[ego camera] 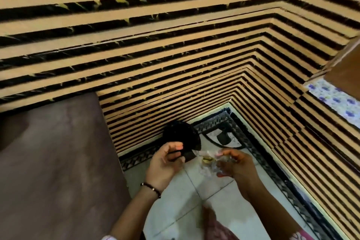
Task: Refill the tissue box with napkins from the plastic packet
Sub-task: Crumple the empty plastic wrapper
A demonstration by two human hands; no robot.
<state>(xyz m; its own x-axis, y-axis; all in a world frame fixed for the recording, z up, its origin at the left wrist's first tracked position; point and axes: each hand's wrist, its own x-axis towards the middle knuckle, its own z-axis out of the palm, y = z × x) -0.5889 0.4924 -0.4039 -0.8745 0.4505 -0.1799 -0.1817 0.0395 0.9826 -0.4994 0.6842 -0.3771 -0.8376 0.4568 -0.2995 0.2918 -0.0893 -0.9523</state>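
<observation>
My right hand [236,163] is closed on a crumpled clear plastic packet [207,165], held low over the floor; something small and yellowish shows inside the plastic. My left hand [165,162] pinches the lower edge of a black, rounded, bag-like thing [180,134] that stands in the corner by the wall. I cannot tell what this black thing is. The two hands are close together, about a hand's width apart. No tissue box and no napkins are in view.
A brown cushioned surface [50,161] fills the left side. Striped wood-and-black wall panels [175,45] meet in a corner. The white tiled floor [194,200] has a black patterned border [272,171]. A floral cloth [335,101] lies on a ledge at the right.
</observation>
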